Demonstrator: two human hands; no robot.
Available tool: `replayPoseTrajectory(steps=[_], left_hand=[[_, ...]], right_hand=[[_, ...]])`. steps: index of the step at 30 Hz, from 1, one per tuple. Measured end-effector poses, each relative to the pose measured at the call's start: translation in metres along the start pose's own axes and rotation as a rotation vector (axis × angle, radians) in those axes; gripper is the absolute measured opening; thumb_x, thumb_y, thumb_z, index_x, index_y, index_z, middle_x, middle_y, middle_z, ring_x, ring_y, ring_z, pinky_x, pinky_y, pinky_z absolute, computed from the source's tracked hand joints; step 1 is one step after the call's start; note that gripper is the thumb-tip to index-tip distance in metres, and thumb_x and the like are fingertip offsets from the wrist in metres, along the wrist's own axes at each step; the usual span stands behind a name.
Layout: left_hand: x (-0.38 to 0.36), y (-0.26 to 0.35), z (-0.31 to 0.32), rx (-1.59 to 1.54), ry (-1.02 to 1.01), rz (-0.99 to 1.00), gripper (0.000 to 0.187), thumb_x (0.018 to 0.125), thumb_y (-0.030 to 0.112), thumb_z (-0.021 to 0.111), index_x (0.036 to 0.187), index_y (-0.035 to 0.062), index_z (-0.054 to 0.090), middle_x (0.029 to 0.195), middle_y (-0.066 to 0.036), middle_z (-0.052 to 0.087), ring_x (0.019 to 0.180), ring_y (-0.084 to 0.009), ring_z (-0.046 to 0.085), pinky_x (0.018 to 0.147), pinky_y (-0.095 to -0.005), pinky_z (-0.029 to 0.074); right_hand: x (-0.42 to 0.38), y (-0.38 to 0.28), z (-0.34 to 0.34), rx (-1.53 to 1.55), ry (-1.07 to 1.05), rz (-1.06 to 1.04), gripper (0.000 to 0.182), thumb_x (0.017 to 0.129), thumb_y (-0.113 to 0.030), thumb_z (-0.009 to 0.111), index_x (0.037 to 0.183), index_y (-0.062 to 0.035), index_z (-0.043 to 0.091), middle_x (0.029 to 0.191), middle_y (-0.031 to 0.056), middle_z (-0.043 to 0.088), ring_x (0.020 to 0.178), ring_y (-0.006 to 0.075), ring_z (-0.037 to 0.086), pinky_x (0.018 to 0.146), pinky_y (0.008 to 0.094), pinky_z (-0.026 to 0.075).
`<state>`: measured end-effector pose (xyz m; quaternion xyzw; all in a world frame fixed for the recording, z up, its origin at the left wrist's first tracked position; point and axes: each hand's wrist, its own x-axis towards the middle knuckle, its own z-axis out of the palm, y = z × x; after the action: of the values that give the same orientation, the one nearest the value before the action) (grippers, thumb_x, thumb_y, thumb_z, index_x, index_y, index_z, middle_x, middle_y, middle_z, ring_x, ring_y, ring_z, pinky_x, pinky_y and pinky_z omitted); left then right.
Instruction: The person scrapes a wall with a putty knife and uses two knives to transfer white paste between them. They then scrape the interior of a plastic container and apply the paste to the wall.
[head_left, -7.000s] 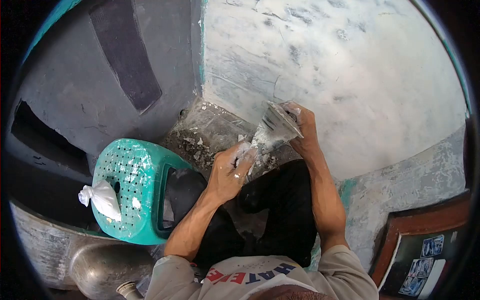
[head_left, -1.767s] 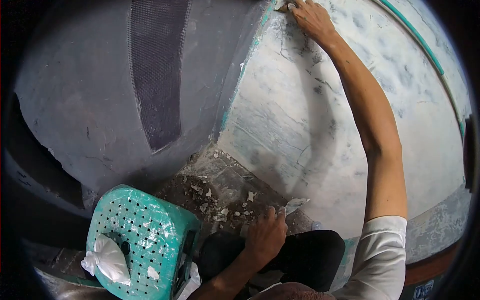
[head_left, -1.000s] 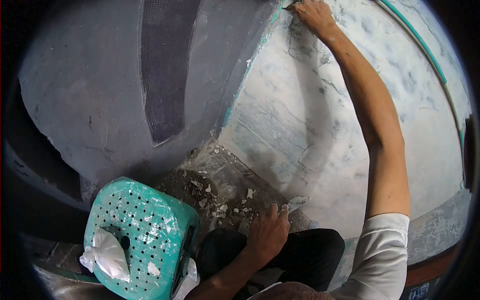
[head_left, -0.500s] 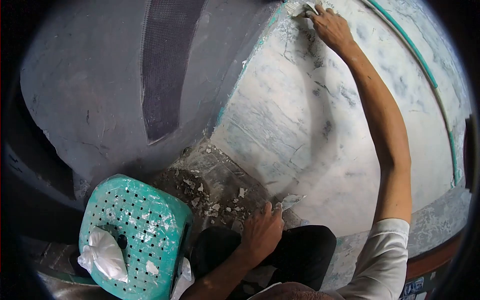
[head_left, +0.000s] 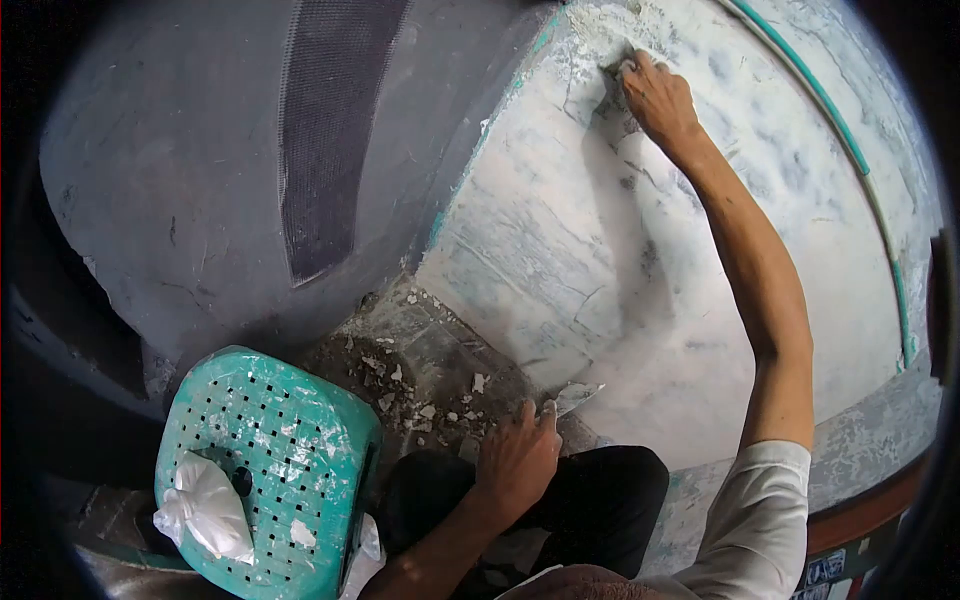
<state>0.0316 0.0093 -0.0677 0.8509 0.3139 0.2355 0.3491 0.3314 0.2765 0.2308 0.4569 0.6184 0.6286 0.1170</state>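
Observation:
My right hand (head_left: 660,100) is up against the whitish, patchy wall (head_left: 700,260), closed on a putty knife whose blade is mostly hidden beside the fingers. Rough white filler (head_left: 600,35) covers the wall's upper corner, just above that hand. Lower down, in front of my knees, my left hand (head_left: 518,455) grips a second putty knife (head_left: 578,397). Its pale, smeared blade points right, close to the foot of the wall; its handle is hidden by my fingers.
A green plastic stool (head_left: 300,400), splashed white, stands at lower left with a knotted white bag (head_left: 205,505) on it. Plaster chips (head_left: 427,411) litter the floor. A grey wall (head_left: 200,180) with a mesh strip (head_left: 335,140) rises at left; a green pipe (head_left: 815,85) runs along the right.
My right hand has slid a short way down the wall from the top corner, and its knife blade shows less now. My left hand and its putty knife are almost unmoved.

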Motion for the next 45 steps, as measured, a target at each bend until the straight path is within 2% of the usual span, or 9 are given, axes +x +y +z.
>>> replayPoseTrajectory(steps=[7, 12, 15, 24, 29, 31, 35, 41, 45], left_hand=[[0.0, 0.005, 0.004, 0.015, -0.013, 0.028, 0.045, 0.101, 0.021, 0.062, 0.139, -0.0013, 0.061, 0.114, -0.021, 0.061, 0.098, -0.0397, 0.071, 0.084, -0.0496, 0.059], [0.005, 0.004, 0.012, 0.027, -0.02, 0.001, 0.045, 0.101, 0.022, 0.063, 0.139, -0.0012, 0.061, 0.114, -0.021, 0.061, 0.1, -0.0392, 0.071, 0.083, -0.0495, 0.06], [0.004, 0.005, 0.015, -0.003, -0.004, 0.01, 0.045, 0.101, 0.022, 0.063, 0.139, -0.0016, 0.061, 0.114, -0.021, 0.062, 0.1, -0.0386, 0.07, 0.084, -0.0491, 0.059], [0.001, 0.005, 0.005, -0.032, -0.046, 0.018, 0.046, 0.102, 0.022, 0.063, 0.14, -0.0025, 0.06, 0.115, -0.022, 0.061, 0.1, -0.0387, 0.07, 0.086, -0.0496, 0.059], [0.005, 0.006, 0.009, -0.02, -0.051, 0.0, 0.047, 0.101, 0.022, 0.063, 0.141, -0.0025, 0.059, 0.117, -0.022, 0.061, 0.101, -0.0387, 0.07, 0.088, -0.0496, 0.058], [0.004, 0.005, 0.015, -0.024, -0.053, 0.002, 0.047, 0.101, 0.022, 0.064, 0.141, -0.0026, 0.059, 0.118, -0.022, 0.061, 0.1, -0.0389, 0.07, 0.087, -0.0497, 0.058], [0.005, 0.0, 0.01, -0.045, -0.027, 0.023, 0.048, 0.101, 0.022, 0.065, 0.142, -0.0025, 0.058, 0.119, -0.022, 0.06, 0.1, -0.0392, 0.07, 0.087, -0.0502, 0.058], [0.006, -0.001, 0.014, -0.043, -0.057, 0.038, 0.049, 0.1, 0.022, 0.067, 0.141, -0.0034, 0.058, 0.115, -0.021, 0.061, 0.101, -0.0381, 0.07, 0.085, -0.0489, 0.059], [0.009, 0.002, 0.018, -0.029, -0.059, 0.018, 0.048, 0.1, 0.022, 0.067, 0.14, -0.0037, 0.059, 0.115, -0.021, 0.061, 0.101, -0.038, 0.07, 0.084, -0.0484, 0.059]], right_hand=[[0.069, 0.0, -0.002, 0.042, 0.149, 0.082, 0.014, 0.096, -0.015, 0.061, 0.106, -0.0066, 0.067, 0.11, 0.0157, 0.066, 0.078, 0.0308, 0.073, 0.063, 0.0413, 0.06], [0.121, -0.024, 0.037, -0.087, -0.079, 0.239, 0.018, 0.095, -0.013, 0.06, 0.096, -0.0013, 0.075, 0.105, 0.0204, 0.071, 0.073, 0.0308, 0.073, 0.059, 0.0422, 0.057], [0.089, -0.02, 0.049, -0.037, -0.057, 0.023, 0.014, 0.096, -0.017, 0.062, 0.093, -0.007, 0.071, 0.1, 0.0165, 0.068, 0.077, 0.0307, 0.074, 0.063, 0.041, 0.06], [0.089, 0.006, 0.014, 0.072, 0.204, -0.027, 0.021, 0.098, -0.02, 0.061, 0.081, -0.0093, 0.067, 0.093, 0.0151, 0.065, 0.072, 0.0308, 0.073, 0.059, 0.0435, 0.058], [0.103, -0.014, 0.044, 0.08, -0.033, 0.076, 0.019, 0.095, -0.012, 0.059, 0.101, -0.0011, 0.073, 0.107, 0.0225, 0.07, 0.074, 0.0332, 0.073, 0.063, 0.0445, 0.058], [0.081, -0.018, 0.04, 0.111, 0.135, -0.101, 0.019, 0.096, -0.018, 0.061, 0.081, -0.0099, 0.068, 0.092, 0.0149, 0.066, 0.071, 0.0306, 0.073, 0.06, 0.044, 0.058], [0.057, -0.028, -0.011, -0.015, -0.123, -0.004, 0.018, 0.095, -0.017, 0.062, 0.08, -0.0103, 0.07, 0.095, 0.016, 0.068, 0.073, 0.0306, 0.073, 0.064, 0.0455, 0.059], [0.072, 0.026, 0.009, 0.066, 0.149, -0.081, 0.011, 0.095, -0.016, 0.063, 0.103, -0.0096, 0.067, 0.116, 0.0113, 0.067, 0.078, 0.0281, 0.074, 0.065, 0.0416, 0.06], [0.087, 0.009, 0.03, 0.08, 0.092, -0.003, 0.024, 0.097, -0.01, 0.055, 0.112, 0.0014, 0.07, 0.114, 0.0207, 0.07, 0.08, 0.0341, 0.074, 0.065, 0.045, 0.059]])
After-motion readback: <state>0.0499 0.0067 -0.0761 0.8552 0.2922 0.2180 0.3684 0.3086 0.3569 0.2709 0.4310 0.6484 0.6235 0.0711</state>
